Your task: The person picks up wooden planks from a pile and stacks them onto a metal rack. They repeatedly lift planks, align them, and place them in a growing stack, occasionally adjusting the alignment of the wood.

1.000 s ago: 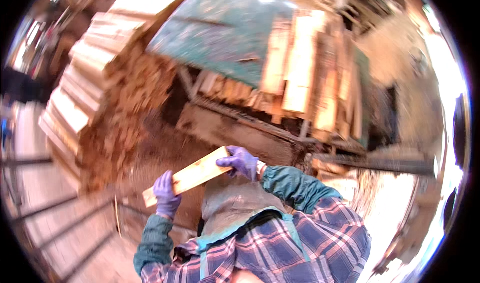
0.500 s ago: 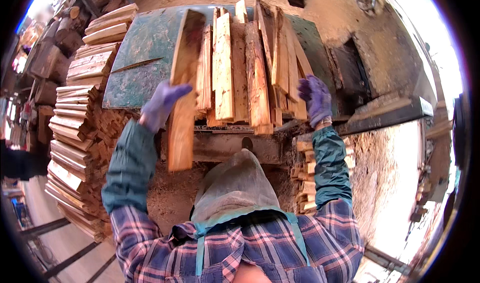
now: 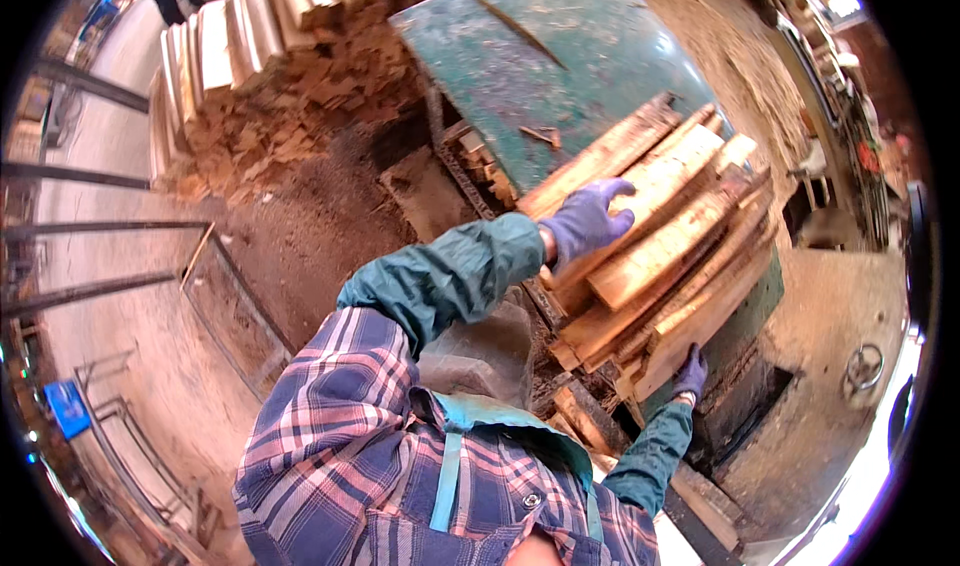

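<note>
Head view: where were the boards (image 3: 665, 171)?

Bunched side by side on the right part of the green tabletop (image 3: 625, 71), long sides roughly parallel, running from lower left to upper right. Near ends were uneven.

Left hand (image 3: 590, 228)?

Purple glove, over the left boards by their near ends. Fingers partly spread and slightly bent, thumb apart, no board enclosed. Couldn't tell if the palm was pressing or just above the wood.

Right hand (image 3: 690, 374)?

At the outer face of the rightmost board (image 3: 700, 326), near its lower end. Most of the fingers were hidden, so couldn't tell how far open they were or whether they gripped. The two hands had the boards between them.

Anything else on the tabletop?

Dark thin stick (image 3: 515, 28) toward the far edge, well apart from the boards. Small scrap (image 3: 541, 136) nearer, left of them.

Surroundings?

Stack (image 3: 215, 46) of pale boards at upper left, beyond the brown sawdust (image 3: 290, 256) on the floor. Blue box (image 3: 67, 408) far left, handwheel (image 3: 864, 366) far right. Grey apron (image 3: 480, 356) hung in front of the wearer, below the left forearm.
</note>
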`<state>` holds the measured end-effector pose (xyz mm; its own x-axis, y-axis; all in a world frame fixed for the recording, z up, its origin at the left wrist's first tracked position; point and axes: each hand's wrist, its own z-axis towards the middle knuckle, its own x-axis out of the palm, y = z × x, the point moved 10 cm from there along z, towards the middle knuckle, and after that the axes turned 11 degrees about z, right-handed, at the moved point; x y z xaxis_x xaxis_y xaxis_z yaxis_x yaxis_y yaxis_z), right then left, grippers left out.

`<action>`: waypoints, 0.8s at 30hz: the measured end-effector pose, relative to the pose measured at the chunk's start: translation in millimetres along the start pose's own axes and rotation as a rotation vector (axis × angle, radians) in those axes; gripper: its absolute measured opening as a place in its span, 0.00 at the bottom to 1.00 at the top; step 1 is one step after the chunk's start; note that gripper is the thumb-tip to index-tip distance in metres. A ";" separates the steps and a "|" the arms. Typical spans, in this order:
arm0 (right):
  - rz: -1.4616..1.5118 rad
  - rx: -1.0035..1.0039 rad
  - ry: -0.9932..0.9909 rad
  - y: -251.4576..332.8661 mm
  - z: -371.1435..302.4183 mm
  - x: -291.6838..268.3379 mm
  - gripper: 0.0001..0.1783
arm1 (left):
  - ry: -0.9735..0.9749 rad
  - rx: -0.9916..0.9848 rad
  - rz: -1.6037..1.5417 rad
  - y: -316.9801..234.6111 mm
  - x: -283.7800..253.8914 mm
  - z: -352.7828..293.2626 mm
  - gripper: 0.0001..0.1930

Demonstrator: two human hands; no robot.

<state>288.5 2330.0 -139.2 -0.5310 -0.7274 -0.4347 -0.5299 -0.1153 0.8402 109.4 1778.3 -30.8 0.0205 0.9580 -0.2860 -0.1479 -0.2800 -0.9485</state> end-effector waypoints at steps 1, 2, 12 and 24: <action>0.036 -0.138 -0.001 50.9 -26.8 24.6 0.22 | -0.058 -0.006 -0.080 8.7 -22.1 -19.2 0.18; 0.068 -0.277 -0.035 113.4 -79.0 43.1 0.22 | -0.034 0.002 -0.155 9.9 -36.6 -37.1 0.16; 0.282 -0.173 1.135 119.6 -480.9 481.6 0.20 | -0.055 -0.597 -0.215 266.1 -142.5 -321.2 0.13; 0.548 0.772 0.556 -265.6 -141.5 670.4 0.47 | -0.026 -0.604 -0.238 563.9 -78.6 -251.1 0.27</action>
<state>166.8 1777.2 -608.0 -0.5513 -0.7765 0.3051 -0.6875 0.6300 0.3612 272.7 1529.6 -577.3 -0.0411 0.9972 -0.0628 0.4397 -0.0384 -0.8973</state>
